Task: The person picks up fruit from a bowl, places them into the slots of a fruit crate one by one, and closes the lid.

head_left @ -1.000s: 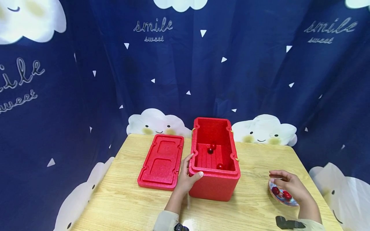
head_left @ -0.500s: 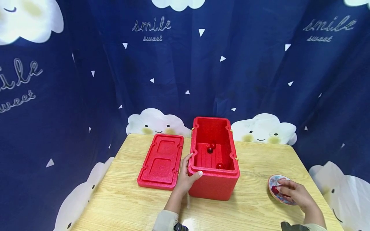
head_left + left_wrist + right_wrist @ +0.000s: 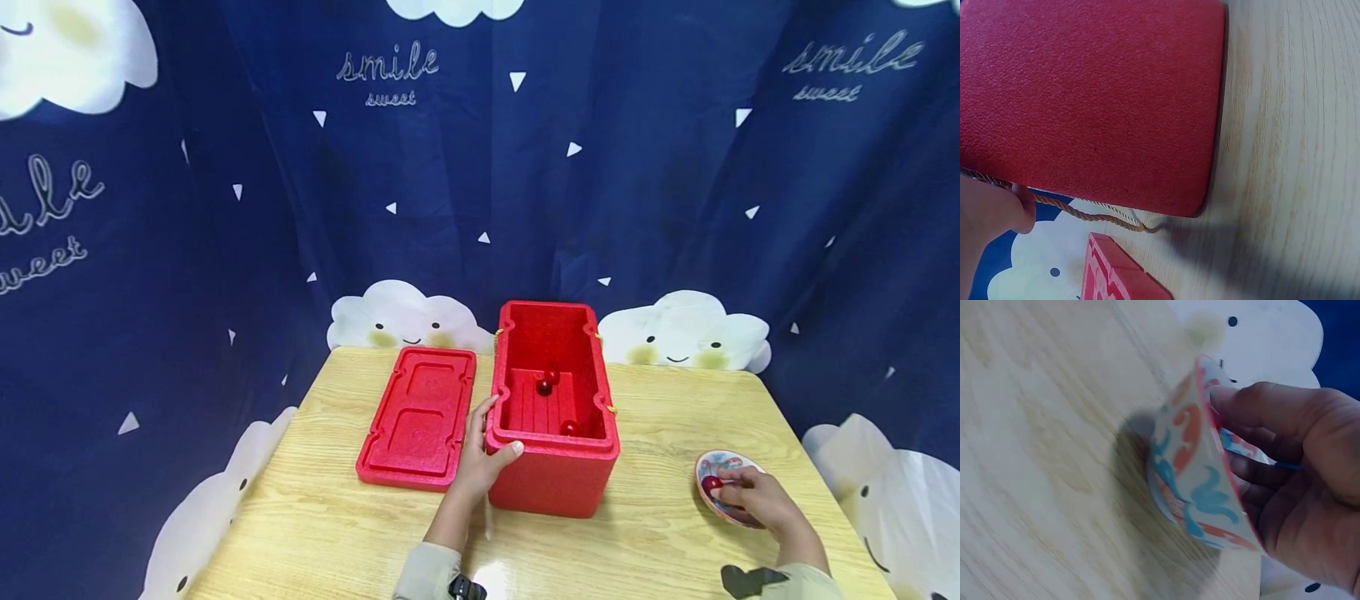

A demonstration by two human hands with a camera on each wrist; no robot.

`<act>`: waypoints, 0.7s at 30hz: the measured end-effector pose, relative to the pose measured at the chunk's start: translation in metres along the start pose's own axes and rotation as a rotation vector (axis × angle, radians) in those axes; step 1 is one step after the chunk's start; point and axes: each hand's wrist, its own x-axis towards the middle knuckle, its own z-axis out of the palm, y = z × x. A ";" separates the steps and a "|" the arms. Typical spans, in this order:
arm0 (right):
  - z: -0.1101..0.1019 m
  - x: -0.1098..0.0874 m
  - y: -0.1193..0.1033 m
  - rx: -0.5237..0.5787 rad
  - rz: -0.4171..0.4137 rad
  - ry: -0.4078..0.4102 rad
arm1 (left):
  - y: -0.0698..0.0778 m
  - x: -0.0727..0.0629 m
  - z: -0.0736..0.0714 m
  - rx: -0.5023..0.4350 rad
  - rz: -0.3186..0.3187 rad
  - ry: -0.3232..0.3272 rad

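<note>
My left hand holds the near left corner of an open red box, thumb at the front rim and fingers along the left side. Several dark red cherries lie on the box floor. At the right, my right hand reaches into a small patterned bowl. Its thumb and fingertips pinch a red cherry at the bowl's left side. In the right wrist view the bowl shows orange and blue designs, and its inside is mostly hidden.
A red lid lies flat on the wooden table, left of the box. Gold rope hangs along the box's side in the left wrist view. A dark blue curtain with clouds stands behind the table.
My right hand has lowered from above the bowl into it, its fingertips coming to the cherry on the left side. The left hand stays at the box corner. The head view has shifted slightly.
</note>
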 end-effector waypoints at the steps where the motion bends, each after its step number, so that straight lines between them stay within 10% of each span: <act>1: 0.002 0.003 0.002 -0.007 -0.006 0.008 | 0.000 0.000 0.000 -0.005 0.000 0.001; 12: 0.011 0.014 0.000 -0.380 -0.156 0.175 | 0.000 -0.001 -0.001 -0.017 -0.004 -0.002; 21: 0.010 0.000 -0.012 -0.313 -0.087 0.191 | 0.003 -0.001 0.000 -0.019 -0.007 0.003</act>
